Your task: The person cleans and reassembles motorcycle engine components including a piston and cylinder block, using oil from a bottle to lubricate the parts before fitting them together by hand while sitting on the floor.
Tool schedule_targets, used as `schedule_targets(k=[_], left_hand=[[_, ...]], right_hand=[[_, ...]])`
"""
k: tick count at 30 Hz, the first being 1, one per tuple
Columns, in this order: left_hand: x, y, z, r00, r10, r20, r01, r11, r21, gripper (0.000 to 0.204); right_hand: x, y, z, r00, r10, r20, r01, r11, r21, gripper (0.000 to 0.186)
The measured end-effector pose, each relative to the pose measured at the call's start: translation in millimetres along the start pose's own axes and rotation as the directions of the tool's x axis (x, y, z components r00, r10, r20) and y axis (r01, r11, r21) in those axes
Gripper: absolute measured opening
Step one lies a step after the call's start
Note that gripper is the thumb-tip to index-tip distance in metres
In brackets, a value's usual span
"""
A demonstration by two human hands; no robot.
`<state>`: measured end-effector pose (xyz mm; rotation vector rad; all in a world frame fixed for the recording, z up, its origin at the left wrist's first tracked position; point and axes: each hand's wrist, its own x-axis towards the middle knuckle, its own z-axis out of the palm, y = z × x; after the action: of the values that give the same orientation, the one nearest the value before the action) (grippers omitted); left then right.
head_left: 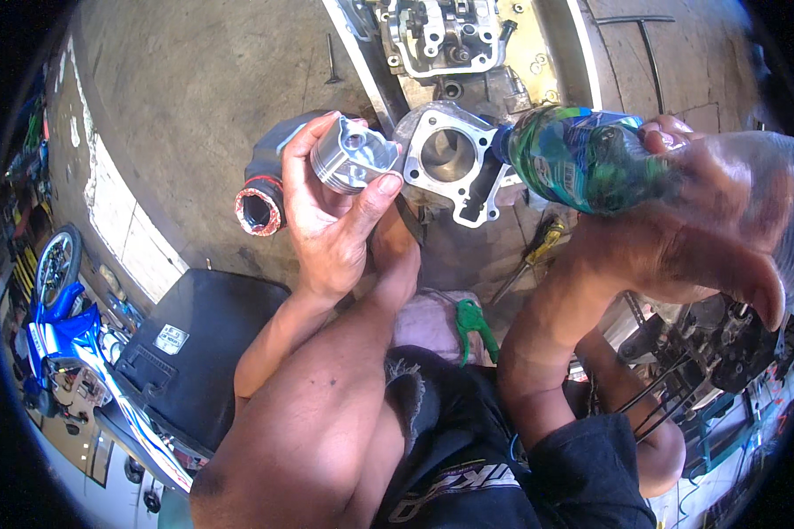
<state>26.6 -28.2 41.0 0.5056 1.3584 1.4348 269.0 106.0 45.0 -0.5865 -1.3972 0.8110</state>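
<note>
Held up in my left hand (331, 216) is a shiny metal piston (353, 154), with ring grooves round its side; thumb and fingers grip it at opposite sides. My right hand (715, 212), large and close to the camera, is closed round a green and blue plastic bottle (573, 154). The bottle lies tilted on its side, its blue neck end pointing left. Between piston and bottle, lower down, sits a metal engine cylinder block (419, 189) with a round bore. The bottle's neck overlaps the block's right edge in view; whether they touch I cannot tell.
An opened cylinder head (450, 40) lies at the far side, and an engine valve (331, 62) on the floor. A yellow-handled screwdriver (538, 251) and a T-handle wrench (648, 53) are on the right. A black case (207, 344) stands left, near a blue motorcycle (66, 331).
</note>
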Motion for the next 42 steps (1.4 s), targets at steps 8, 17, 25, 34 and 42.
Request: schedule_targets(k=[8,17,25,34,42], left_hand=[[-1.2,3.2,2.5,0.998,-0.041,-0.053,0.042,0.999,0.016,0.072],[-1.1,1.8,2.7,0.998,-0.049,-0.045,0.05,0.999,0.003,0.071],[1.4,-0.4,4.2,0.998,-0.038,-0.043,0.039,0.999,0.025,0.072],[2.3,-2.9,1.0,0.999,-0.036,-0.041,0.037,0.999,0.024,0.074],[4.2,-4.5,0.3,0.999,-0.04,-0.035,0.042,0.999,0.031,0.073]], right_hand=[[-1.1,-10.2,14.3,0.991,0.087,-0.106,-0.087,0.996,0.011,0.083],[-1.6,-20.2,23.0,0.977,0.151,-0.148,-0.148,0.988,0.031,0.082],[-3.3,-31.0,28.9,0.954,0.24,-0.179,-0.231,0.97,0.068,0.081],[-4.7,-15.8,30.8,0.991,0.084,-0.1,-0.098,0.985,-0.142,0.093],[-19.1,-16.0,36.3,0.942,0.257,-0.214,-0.262,0.965,0.003,0.09]])
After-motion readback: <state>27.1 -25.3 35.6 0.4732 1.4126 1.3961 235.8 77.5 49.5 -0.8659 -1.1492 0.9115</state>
